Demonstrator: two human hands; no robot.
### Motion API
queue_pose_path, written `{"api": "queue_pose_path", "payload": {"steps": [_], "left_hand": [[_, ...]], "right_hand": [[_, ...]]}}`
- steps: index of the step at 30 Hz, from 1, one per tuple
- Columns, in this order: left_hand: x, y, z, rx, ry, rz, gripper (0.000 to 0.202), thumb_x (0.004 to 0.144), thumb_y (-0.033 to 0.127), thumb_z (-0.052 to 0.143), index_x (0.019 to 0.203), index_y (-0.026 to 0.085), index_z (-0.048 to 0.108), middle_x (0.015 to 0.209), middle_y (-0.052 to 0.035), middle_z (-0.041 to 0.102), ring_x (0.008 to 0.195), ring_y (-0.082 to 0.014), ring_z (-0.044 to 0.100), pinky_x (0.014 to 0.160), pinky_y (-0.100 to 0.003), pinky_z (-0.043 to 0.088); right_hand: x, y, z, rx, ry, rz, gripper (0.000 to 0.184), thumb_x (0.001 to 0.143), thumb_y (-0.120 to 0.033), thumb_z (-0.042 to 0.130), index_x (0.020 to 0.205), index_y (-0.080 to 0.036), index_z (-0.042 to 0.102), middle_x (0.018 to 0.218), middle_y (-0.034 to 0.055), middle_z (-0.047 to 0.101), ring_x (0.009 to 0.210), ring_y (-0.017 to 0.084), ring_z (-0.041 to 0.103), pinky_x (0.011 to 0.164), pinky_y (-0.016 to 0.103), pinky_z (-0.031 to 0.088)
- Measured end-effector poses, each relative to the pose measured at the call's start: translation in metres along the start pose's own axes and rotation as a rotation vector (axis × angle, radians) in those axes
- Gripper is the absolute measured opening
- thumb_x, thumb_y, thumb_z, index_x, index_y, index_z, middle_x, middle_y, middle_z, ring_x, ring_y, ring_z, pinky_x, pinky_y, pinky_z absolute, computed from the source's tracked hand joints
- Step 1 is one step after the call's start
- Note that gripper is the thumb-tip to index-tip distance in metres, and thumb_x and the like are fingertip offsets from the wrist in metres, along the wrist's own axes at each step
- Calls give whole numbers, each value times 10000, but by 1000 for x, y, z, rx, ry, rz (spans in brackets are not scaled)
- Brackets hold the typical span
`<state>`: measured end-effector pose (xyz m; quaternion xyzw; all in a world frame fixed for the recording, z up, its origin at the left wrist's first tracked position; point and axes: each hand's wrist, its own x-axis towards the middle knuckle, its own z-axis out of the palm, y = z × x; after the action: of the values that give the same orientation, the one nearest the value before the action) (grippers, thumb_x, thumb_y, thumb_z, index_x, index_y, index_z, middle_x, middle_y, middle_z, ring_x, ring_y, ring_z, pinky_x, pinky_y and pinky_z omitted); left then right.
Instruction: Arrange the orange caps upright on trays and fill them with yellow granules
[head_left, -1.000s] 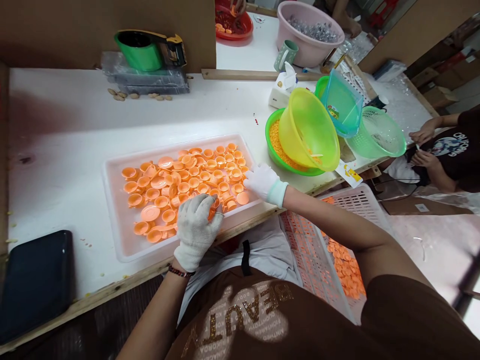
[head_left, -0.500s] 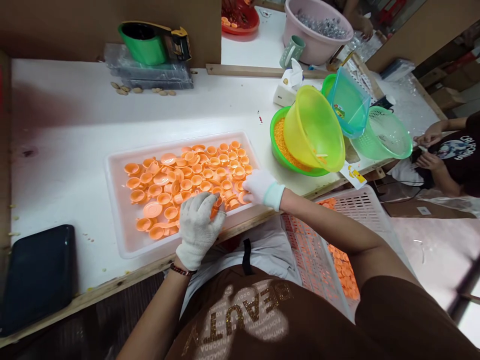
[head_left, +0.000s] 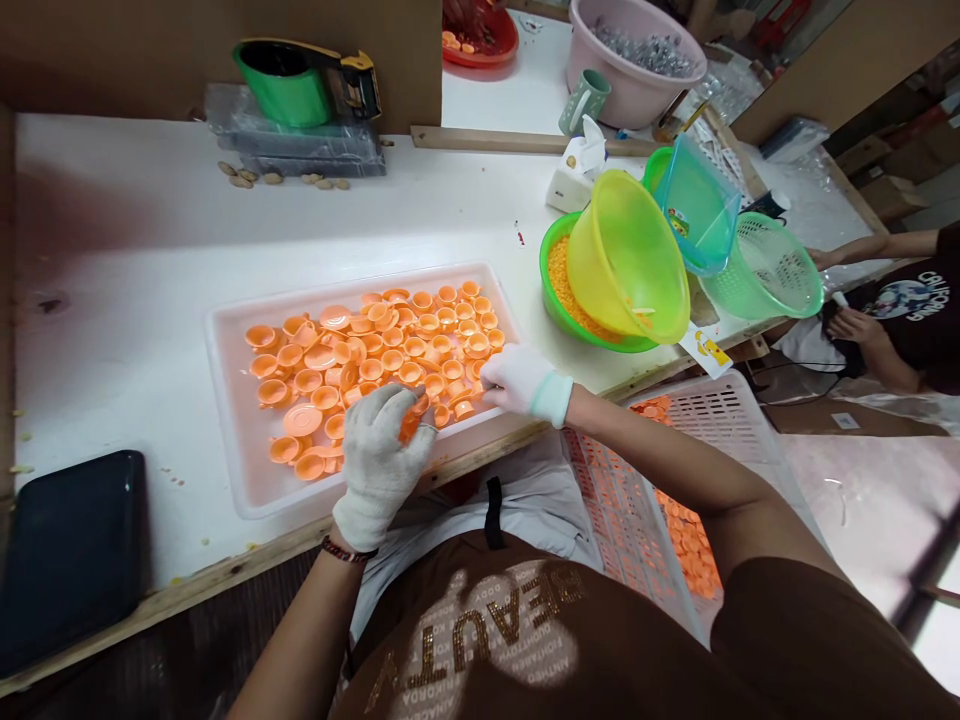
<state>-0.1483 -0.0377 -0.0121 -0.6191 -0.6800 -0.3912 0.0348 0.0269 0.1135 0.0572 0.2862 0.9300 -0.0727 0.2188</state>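
Observation:
A shallow white tray [head_left: 251,490] holds many small orange toy cups [head_left: 274,392] and a few toy saucers [head_left: 302,419]. My left hand [head_left: 386,450], in a white knit glove, is closed at the tray's near side around orange toy pieces [head_left: 414,416]; its fingers cover most of them, so their exact shape and number are hidden. At the tray's right end is my right hand [head_left: 525,383], also gloved. Its fingers are bent together and reach down among the cups, with the fingertips partly hidden; what they pinch I cannot make out.
To the right, a yellow basin [head_left: 630,255] leans in a green basin [head_left: 551,300] of small orange-yellow bits. A dark tray [head_left: 75,550] lies left. Below the table edge stands a white crate [head_left: 735,400] of orange pieces. A co-worker's hand [head_left: 862,325] shows far right.
My left hand has shifted slightly left and toward me, with orange pieces in its fingers. My right hand has barely moved. One of the co-worker's hands has moved up, away from the other.

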Motion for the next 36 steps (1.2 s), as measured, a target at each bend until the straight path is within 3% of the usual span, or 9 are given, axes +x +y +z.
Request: {"api": "queue_pose_path", "payload": {"steps": [5, 10, 14, 16, 19, 24, 28, 31, 36], "left_hand": [[-7, -25, -34, -6, 83, -65, 253, 878, 224, 721, 1121, 155, 700, 1115, -139, 726, 1052, -276, 699, 954, -439, 582], [-13, -60, -67, 181, 72, -200, 271, 874, 276, 718, 1121, 165, 728, 1115, -136, 734, 1048, -345, 704, 951, -555, 604], [-13, -61, -77, 235, 45, -266, 345, 905, 345, 694, 1187, 147, 711, 1200, -184, 694, 1189, -406, 651, 1032, -616, 551], [-9, -50, -73, 184, 88, -225, 333, 899, 352, 709, 1171, 160, 711, 1198, -172, 698, 1179, -379, 656, 1032, -587, 552], [6, -25, -53, 34, 56, -91, 246, 911, 329, 699, 1104, 178, 715, 1109, -116, 724, 1025, -269, 695, 927, -439, 589], [40, 21, 5, 15, -398, 163, 208, 975, 281, 526, 951, 218, 723, 989, -93, 726, 879, -243, 650, 799, -417, 493], [60, 43, 39, 1, -544, 261, 214, 942, 323, 537, 901, 220, 720, 763, -93, 648, 680, -237, 511, 678, -415, 392], [64, 47, 44, -17, -592, 315, 205, 929, 348, 552, 928, 232, 720, 829, -95, 668, 705, -233, 507, 708, -412, 399], [56, 24, 23, 43, -583, 346, 191, 937, 304, 551, 834, 245, 701, 876, -83, 707, 837, -269, 594, 787, -456, 398]], "right_hand": [[-13, 17, -5, -156, -79, -259, 231, 967, -138, 567, 1035, -181, 783, 1048, 115, 739, 1033, 268, 591, 775, 358, 333], [-12, 29, -16, -207, 15, -68, 283, 958, -109, 523, 1083, -133, 775, 1107, 166, 704, 1019, 300, 583, 799, 400, 353], [-7, 24, -15, -243, -69, -45, 229, 892, -70, 558, 940, -81, 782, 1070, 211, 698, 1093, 357, 568, 855, 451, 361], [-5, 23, -15, -251, -79, -36, 224, 892, -64, 557, 933, -85, 776, 1028, 200, 703, 1061, 347, 587, 859, 451, 362], [2, 24, -17, -244, 46, 24, 277, 952, -74, 494, 1055, -110, 749, 1068, 180, 700, 971, 297, 618, 815, 415, 365], [23, 18, -18, -221, 161, -14, 304, 1026, -128, 436, 1174, -148, 701, 1122, 160, 687, 940, 261, 605, 752, 366, 350], [23, 21, -18, -214, 164, 13, 295, 1023, -135, 437, 1105, -130, 720, 1103, 159, 685, 935, 260, 588, 727, 355, 329], [6, 33, -21, -167, 246, 76, 306, 1033, -155, 429, 1110, -131, 724, 1099, 144, 687, 913, 240, 583, 718, 347, 313], [-19, 41, -13, 84, 384, 60, 286, 1054, -278, 488, 1039, -151, 744, 1079, 105, 695, 935, 220, 580, 763, 326, 338]]}}
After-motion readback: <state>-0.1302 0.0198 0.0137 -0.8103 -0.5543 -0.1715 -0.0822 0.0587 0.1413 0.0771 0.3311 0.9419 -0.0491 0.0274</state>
